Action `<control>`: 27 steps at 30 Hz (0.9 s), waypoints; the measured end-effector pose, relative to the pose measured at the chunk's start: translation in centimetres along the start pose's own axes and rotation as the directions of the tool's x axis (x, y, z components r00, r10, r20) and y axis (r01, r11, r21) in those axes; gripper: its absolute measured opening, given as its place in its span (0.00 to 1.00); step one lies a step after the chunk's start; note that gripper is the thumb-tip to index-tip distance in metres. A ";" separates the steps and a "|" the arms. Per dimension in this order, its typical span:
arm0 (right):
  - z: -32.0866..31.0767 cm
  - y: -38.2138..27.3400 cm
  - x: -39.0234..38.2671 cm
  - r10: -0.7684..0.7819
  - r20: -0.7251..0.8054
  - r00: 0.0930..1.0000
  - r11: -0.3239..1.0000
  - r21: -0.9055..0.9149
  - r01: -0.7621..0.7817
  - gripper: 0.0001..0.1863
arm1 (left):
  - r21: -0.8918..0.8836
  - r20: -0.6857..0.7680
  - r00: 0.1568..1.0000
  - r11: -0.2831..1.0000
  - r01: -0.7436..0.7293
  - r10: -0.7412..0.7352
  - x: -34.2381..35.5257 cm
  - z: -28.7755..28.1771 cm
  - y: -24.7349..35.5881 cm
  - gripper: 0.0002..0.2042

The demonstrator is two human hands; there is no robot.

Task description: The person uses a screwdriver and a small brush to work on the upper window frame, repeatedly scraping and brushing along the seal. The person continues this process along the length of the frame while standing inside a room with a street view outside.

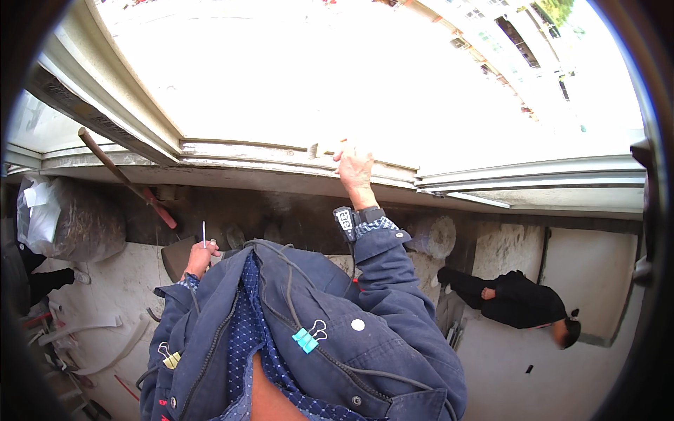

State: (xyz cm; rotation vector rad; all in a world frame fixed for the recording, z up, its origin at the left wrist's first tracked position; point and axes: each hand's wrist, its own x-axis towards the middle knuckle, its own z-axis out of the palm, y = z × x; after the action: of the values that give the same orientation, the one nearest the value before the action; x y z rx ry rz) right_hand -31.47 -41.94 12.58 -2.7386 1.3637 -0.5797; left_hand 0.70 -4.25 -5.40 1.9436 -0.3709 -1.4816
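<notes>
My left hand [199, 259] is low on the left, beside my jacket. Its fingers are closed round a thin pale rod [204, 234], which points up like a screwdriver shaft; whatever handle it has is hidden in the hand. Further out, my right hand [356, 170] reaches to the window track [260, 152]. Its fingers are bent and pressed together at the track's edge. Glare washes out the fingertips, so any small thing between them cannot be made out. A small greyish piece [313, 150] sits on the track just left of that hand.
A long wooden-handled tool [112, 165] leans at the left, near a bulging plastic bag [74, 221]. Pale strips [88, 328] lie on the left floor. A wrapped roll [433, 236] stands below the sill on the right. Another person [516, 298] in dark clothes is at the right.
</notes>
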 end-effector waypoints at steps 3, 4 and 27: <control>-2.5 4.1 -1.5 -0.065 -0.104 0.992 0.966 -0.257 0.036 0.13 | -0.012 0.006 1.000 1.000 0.022 -0.022 -0.3 -0.3 -0.4 0.14; -2.8 4.9 -1.6 0.060 -0.071 0.996 0.970 -0.232 -0.075 0.10 | -0.048 0.009 1.000 0.999 0.006 -0.006 -0.5 -0.5 -0.7 0.14; -0.1 -2.9 2.0 0.050 0.000 0.999 0.942 -0.333 -0.047 0.06 | -0.044 -0.041 0.999 0.999 0.016 -0.017 0.2 -4.8 -2.9 0.12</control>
State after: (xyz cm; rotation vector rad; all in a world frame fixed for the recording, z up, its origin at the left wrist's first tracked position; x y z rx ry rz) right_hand -28.22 -41.74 13.85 -2.9437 1.6599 -0.3613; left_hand 4.77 -0.61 -6.79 1.9445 -0.3025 -1.4453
